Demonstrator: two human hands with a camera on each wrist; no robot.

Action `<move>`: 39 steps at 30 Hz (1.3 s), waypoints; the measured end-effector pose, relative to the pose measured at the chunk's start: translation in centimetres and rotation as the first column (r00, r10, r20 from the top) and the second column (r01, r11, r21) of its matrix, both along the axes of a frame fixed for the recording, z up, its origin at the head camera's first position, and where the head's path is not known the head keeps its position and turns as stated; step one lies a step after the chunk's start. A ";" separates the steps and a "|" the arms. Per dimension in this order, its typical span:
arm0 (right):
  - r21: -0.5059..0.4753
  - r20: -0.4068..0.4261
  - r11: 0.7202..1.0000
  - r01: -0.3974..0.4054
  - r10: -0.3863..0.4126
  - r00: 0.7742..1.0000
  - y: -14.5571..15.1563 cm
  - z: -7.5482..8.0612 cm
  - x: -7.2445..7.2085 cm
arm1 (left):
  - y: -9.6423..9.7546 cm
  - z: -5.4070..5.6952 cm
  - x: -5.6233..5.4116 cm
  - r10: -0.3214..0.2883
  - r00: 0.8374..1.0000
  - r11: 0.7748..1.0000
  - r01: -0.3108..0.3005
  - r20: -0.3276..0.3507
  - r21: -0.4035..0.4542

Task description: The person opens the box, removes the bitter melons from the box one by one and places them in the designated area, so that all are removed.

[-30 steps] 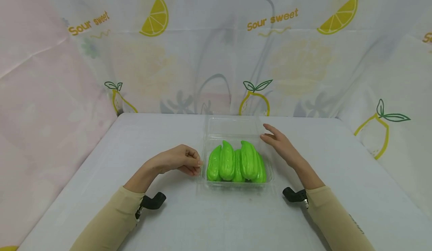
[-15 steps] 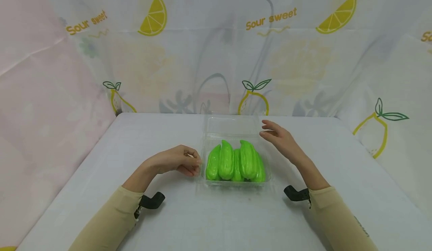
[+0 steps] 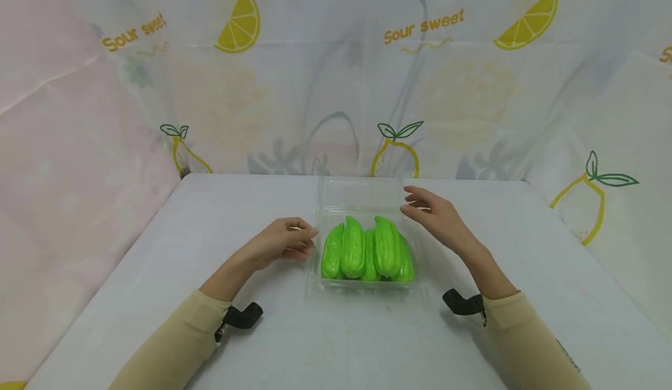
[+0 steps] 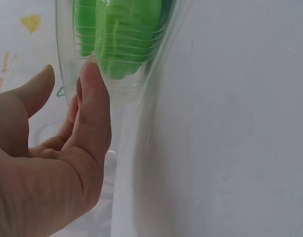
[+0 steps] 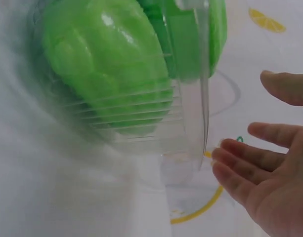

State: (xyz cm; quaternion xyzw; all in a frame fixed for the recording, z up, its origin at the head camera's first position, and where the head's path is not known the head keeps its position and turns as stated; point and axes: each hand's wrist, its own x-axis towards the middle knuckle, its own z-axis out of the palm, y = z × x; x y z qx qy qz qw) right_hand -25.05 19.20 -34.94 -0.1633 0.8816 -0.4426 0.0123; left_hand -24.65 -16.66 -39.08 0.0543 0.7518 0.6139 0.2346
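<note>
A clear plastic clamshell box (image 3: pixel 362 284) sits mid-table with its lid (image 3: pixel 362 195) folded back. Inside lie several glossy green, long, pepper-shaped vegetables (image 3: pixel 353 250). My left hand (image 3: pixel 278 241) is at the box's left side, thumb apart from the fingers. In the left wrist view, a fingertip of this hand (image 4: pixel 57 173) meets or nearly meets the ribbed wall; I cannot tell which. Beside the lid's right edge is my right hand (image 3: pixel 441 221), holding nothing. The right wrist view shows its extended fingers (image 5: pixel 235 177) close to the box's rim (image 5: pixel 203 98), with no clear contact.
White cloth covers the table (image 3: pixel 346 343). A lemon-printed curtain (image 3: pixel 294 87) stands behind and at both sides. Each forearm wears a black wrist-camera mount, one on the left (image 3: pixel 244 316) and one on the right (image 3: pixel 462 302).
My left hand has moved forward along the box's left side, and its fingers are less curled. My right hand has shifted slightly forward. The box and vegetables stay in place.
</note>
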 end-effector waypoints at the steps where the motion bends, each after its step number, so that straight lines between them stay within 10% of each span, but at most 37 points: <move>1: 0.008 -0.004 1.000 0.001 -0.001 1.000 -0.1 0.1 0.1 | 0.1 -0.1 0.0 0.015 1.000 1.000 -0.015 -0.004 0.003; 39: 0.431 0.094 0.888 -0.159 0.130 0.987 -4.4 2.0 4.2 | 1.2 -0.3 0.5 0.096 0.995 0.994 -0.095 -0.022 0.050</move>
